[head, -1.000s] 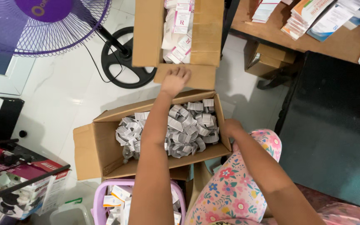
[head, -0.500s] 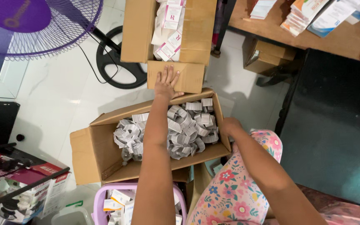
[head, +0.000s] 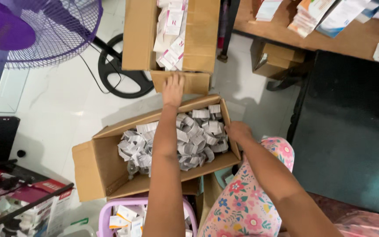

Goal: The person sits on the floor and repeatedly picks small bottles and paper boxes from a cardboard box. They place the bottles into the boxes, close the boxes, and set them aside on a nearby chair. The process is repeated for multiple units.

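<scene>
Two cardboard boxes [head: 101,171], two hands [head: 173,90], one purple fan [head: 44,26]

My left hand [head: 173,90] slid from the near flap's edge up toward twelve o'clock and ended flat on the flap [head: 180,82] of the far box [head: 202,35]. That box came closer to the near box [head: 110,175] at six o'clock, narrowing the floor gap between them.

Two open brown cardboard boxes stand on the floor: a far box of white-and-pink cartons [head: 172,35] and a near box of small grey-white packets [head: 97,171]. One purple plastic basket [head: 106,215], one purple standing fan [head: 36,30]. Packets too many to count.
</scene>
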